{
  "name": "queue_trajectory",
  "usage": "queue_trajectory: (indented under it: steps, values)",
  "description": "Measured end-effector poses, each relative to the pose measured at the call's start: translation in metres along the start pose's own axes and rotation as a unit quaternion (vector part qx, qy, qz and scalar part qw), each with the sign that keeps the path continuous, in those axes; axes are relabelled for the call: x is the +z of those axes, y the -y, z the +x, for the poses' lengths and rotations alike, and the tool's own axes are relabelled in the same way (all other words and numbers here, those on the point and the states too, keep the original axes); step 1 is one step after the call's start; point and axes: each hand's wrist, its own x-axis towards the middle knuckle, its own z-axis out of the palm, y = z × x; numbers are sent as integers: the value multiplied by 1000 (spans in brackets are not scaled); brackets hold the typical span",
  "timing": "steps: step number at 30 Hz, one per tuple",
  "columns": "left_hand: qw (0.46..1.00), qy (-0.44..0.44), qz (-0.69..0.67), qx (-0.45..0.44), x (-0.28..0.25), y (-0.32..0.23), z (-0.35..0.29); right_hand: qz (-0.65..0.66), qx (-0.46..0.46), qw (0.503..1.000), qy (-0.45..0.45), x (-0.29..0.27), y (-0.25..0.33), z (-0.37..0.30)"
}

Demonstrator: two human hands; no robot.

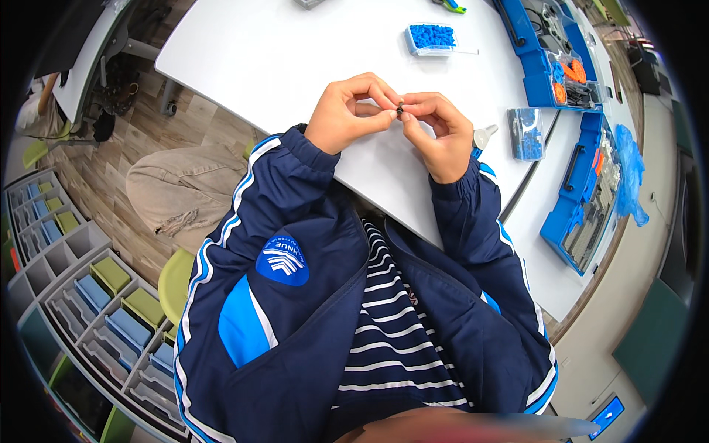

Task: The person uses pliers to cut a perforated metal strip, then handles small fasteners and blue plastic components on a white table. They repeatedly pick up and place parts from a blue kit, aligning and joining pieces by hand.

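Above the near edge of the white table [258,55], my left hand [352,111] and my right hand [439,133] meet fingertip to fingertip. Between them they pinch a small dark piece [400,111], too small and covered to tell its kind. Thumbs and index fingers of both hands press on it. A clear box of small blue pieces [432,38] stands beyond my hands. To the right of my right hand lies another clear box with blue pieces [525,134]. A round, pale thing [484,136] shows beside my right wrist.
Blue cases [548,74] with orange and grey parts line the right side, one more open case [583,196] nearer. A blue plastic bag [630,173] lies beyond. A green and blue tool [452,6] sits at the far edge. Drawer shelves [111,310] and another person's knee [185,188] are left.
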Motion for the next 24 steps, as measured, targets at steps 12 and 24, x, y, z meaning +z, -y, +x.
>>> queue_trajectory:
  steps: [12, 24]
  values:
    - [999, -11, 44, 12, 1, -1, 0, 28, 20, 999, 10, 0, -7, 0]
    - [998, -12, 48, 26, 0, 4, 2, 42, 22, 999, 8, 0, -13, 1]
